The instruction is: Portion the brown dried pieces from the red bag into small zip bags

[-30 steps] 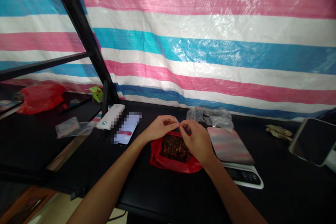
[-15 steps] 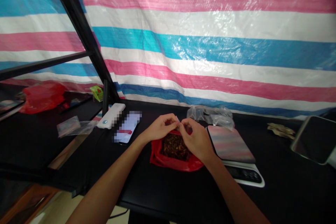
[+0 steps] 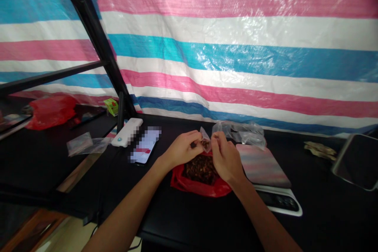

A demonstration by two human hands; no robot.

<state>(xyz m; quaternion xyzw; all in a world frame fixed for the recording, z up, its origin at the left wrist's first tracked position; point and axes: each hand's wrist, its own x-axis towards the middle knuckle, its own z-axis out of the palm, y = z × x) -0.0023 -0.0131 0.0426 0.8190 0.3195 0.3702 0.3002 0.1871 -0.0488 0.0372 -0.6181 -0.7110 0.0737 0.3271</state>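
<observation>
A small clear plastic bag (image 3: 206, 142) with some brown bits inside is held up between my hands. My left hand (image 3: 184, 149) pinches its left side with thumb and fingers. My right hand (image 3: 226, 159) is closed at the bag's right edge, its fingertips pressed together there. Just beneath them, on the black table, a red plastic bag (image 3: 196, 190) lies wide open, full of small brown dried pieces (image 3: 200, 170). The right wrist passes over the red bag's right side and hides part of it.
Right of my hands is a white kitchen scale (image 3: 292, 204) with a striped top. Behind it lie crumpled clear bags (image 3: 245, 132). A phone (image 3: 146, 145) and a white power bank (image 3: 127, 132) are on the left. A dark-screened device (image 3: 358, 161) stands far right.
My hands have moved slightly apart, so the small clear bag and its brown bits now show between them. The whole view has shifted a little.
</observation>
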